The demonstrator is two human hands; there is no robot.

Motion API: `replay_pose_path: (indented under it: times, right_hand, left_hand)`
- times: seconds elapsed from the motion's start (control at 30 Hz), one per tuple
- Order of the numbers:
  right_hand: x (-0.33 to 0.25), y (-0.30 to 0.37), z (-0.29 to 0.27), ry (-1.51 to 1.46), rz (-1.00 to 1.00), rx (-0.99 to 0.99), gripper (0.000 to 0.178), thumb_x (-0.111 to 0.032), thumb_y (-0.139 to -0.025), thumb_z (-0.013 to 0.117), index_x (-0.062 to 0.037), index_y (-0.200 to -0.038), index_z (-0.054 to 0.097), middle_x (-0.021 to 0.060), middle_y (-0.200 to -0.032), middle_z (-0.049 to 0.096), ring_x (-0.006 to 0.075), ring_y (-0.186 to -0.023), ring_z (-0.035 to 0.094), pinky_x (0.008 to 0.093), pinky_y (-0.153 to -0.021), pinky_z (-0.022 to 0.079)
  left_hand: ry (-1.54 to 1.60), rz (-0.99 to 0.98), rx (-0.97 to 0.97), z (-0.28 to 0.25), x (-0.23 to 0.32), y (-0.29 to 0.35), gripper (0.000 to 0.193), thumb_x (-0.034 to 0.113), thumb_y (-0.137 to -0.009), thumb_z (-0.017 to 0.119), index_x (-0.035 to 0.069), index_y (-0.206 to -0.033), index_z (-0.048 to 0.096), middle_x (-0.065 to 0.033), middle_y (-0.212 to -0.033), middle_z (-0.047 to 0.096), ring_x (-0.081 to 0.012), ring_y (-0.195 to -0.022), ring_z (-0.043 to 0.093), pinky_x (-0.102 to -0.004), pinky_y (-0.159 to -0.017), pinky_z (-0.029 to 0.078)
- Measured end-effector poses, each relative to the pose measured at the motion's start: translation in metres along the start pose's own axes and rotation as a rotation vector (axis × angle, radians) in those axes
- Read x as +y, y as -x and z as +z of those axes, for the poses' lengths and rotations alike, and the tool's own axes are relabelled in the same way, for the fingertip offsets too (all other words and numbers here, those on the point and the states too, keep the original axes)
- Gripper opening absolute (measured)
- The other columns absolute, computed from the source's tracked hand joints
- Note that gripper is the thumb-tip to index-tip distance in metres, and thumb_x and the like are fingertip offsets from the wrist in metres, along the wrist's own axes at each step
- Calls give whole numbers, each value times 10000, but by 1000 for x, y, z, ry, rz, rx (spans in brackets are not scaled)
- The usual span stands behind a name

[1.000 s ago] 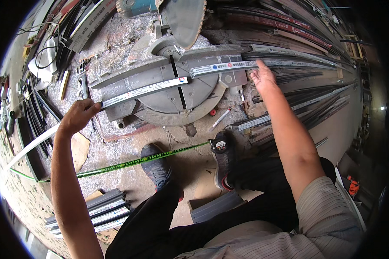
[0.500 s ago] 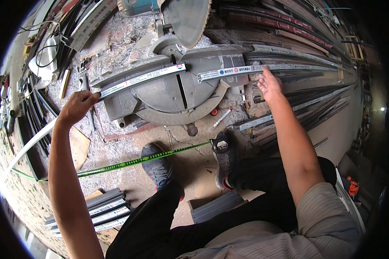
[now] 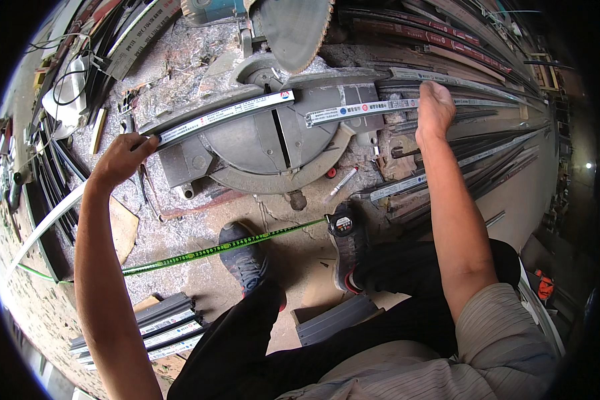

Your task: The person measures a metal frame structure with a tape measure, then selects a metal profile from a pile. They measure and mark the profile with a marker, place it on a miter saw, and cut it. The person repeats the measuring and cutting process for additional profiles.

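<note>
My left hand [image 3: 128, 159] is closed around the near-left end of a short metal profile strip [image 3: 227, 115] with a white label band. The strip slants across the grey base of a mitre saw [image 3: 247, 160], its right end just over the slot. Farther right, a long labelled metal profile [image 3: 363, 109] lies across the base's right side and runs out to the right. My right hand [image 3: 436, 107] is closed over it partway along, its fingertips hidden. A gap separates the two strips. The toothed saw blade [image 3: 292, 33] is raised behind the base.
A green tape measure [image 3: 341, 224] is drawn out leftward across my shoes [image 3: 243, 257]. A white marker [image 3: 341, 185] lies before the saw. Profile bundles [image 3: 460, 163] spread at right; cut pieces [image 3: 170, 327] lie at lower left. Metal shavings cover the ground.
My right hand has moved right along the long profile, from open fingers to a closed hold. My left hand and the short strip have shifted slightly right and away.
</note>
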State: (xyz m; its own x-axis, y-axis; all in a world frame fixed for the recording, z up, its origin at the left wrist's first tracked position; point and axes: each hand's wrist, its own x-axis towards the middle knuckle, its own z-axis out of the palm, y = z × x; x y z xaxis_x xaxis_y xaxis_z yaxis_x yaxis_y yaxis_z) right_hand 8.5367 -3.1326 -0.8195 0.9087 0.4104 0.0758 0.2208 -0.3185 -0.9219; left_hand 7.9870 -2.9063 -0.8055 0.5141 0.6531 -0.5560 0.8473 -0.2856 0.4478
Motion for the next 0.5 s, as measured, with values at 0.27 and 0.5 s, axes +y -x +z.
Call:
replay_pose_path:
  times: [0.27,0.5]
  right_hand:
    - [-43,73,48,230,-315,-521,84,-113,-954,720,-49,-1008,710,62,-914,742,145,-832,692,311,-725,564]
    - [-80,194,90,221,-243,-1056,189,-207,-1018,679,-19,-1010,697,88,-871,738,171,-774,705,323,-654,563]
  left_hand:
    - [21,-14,-25,-3,4,-5,716,623,-1002,613,-74,-881,723,-162,-752,663,-255,-711,624,-454,-702,486]
    - [34,1,36,-2,-6,0,698,616,-992,633,-63,-852,714,-144,-722,638,-246,-686,598,-455,-683,474]
